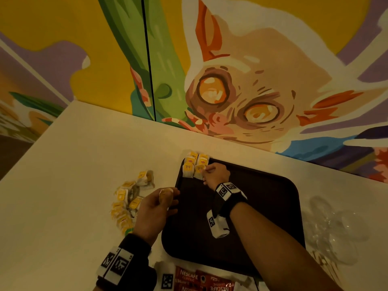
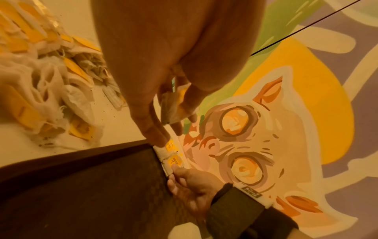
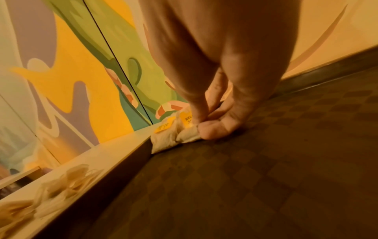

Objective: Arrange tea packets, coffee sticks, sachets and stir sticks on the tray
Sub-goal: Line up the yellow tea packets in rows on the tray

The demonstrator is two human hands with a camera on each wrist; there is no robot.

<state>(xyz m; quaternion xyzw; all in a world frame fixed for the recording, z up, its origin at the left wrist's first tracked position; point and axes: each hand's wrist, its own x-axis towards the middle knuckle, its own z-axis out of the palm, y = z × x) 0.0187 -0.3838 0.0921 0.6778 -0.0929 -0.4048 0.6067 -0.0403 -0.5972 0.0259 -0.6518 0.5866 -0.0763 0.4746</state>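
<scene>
Dark brown and checker-textured, the tray (image 1: 262,206) sits on the pale table (image 1: 84,164), bare except at its far left corner, where a small block of yellow-tagged tea packets (image 1: 194,165) lies in neat rows. To its left, a loose heap of tea packets (image 1: 128,204) waits on the table; red coffee sticks (image 1: 201,280) lie at the near edge. The right hand (image 1: 214,175) pinches the nearest placed packet (image 3: 187,129) between thumb and fingertips, squaring it against its neighbour. The left hand (image 1: 156,206) grips one more tea packet (image 2: 174,103) beside the tray's rim. Best to press each packet flat, tags facing up, edges flush, before adding the next.
</scene>
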